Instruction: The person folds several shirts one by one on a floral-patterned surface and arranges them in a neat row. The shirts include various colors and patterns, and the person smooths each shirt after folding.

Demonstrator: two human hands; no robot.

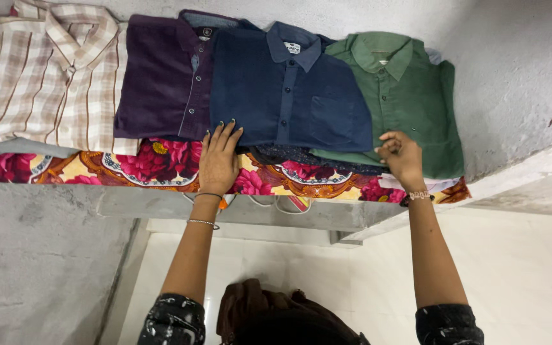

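Note:
Several folded shirts lie in a row on a shelf covered by a flowered cloth: a beige checked shirt, a dark purple shirt, a navy blue shirt and a green shirt. My left hand lies flat, fingers spread, with its fingertips on the lower left corner of the navy shirt. My right hand has its fingers curled at the seam where the navy shirt's lower right corner meets the green shirt's lower edge. A dark patterned garment peeks out under the navy shirt.
The shelf is a concrete slab set between rough grey walls. Hanger hooks dangle just below its front edge. A white tiled floor lies far below, with a brown bundle on it.

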